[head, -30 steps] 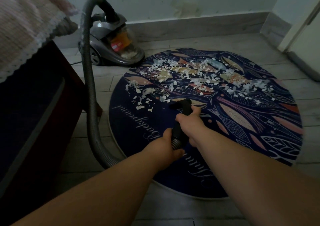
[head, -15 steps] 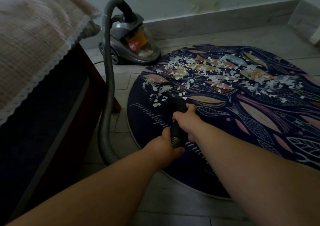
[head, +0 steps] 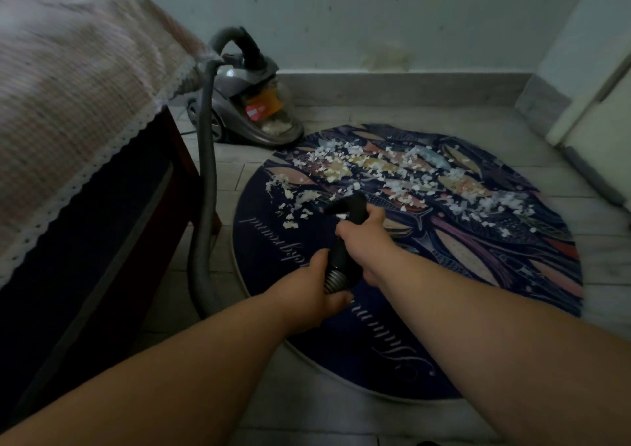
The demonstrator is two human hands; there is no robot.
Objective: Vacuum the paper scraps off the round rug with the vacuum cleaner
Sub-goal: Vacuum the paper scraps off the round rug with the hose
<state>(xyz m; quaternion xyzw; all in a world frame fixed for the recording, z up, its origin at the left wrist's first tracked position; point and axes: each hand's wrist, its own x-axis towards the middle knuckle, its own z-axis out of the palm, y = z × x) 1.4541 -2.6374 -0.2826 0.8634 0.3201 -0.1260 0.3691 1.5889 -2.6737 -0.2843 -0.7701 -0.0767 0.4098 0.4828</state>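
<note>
Two bare forearms reach out over the tiled floor (head: 324,418) from the near edge. The left hand (head: 307,295) is the nearer one, fingers and thumb curled tight round the ribbed end of the grey hose (head: 205,189). Just beyond it, the right hand (head: 362,237) is wrapped round the black nozzle (head: 348,212), which points away and slightly left.

Both hands are over the near-left part of the round rug (head: 392,343), dark blue with fish and leaf shapes and pale lettering. The nozzle's tip sits just beside the nearest scraps (head: 375,169); I cannot tell whether it touches the rug. The white paper bits lie in a thick band across the far half of the rug, thinner toward its left edge.

From the left hand the hose drops to the floor on the left, loops, and climbs beside the bed (head: 85,241), whose pinkish blanket (head: 68,87) has a white lace hem. The hose arches over into the grey vacuum (head: 252,104), which stands on the floor just off the rug's far-left edge, near the wall (head: 341,19). Pale bits show in its clear bin. At far right is a door (head: 601,111).
</note>
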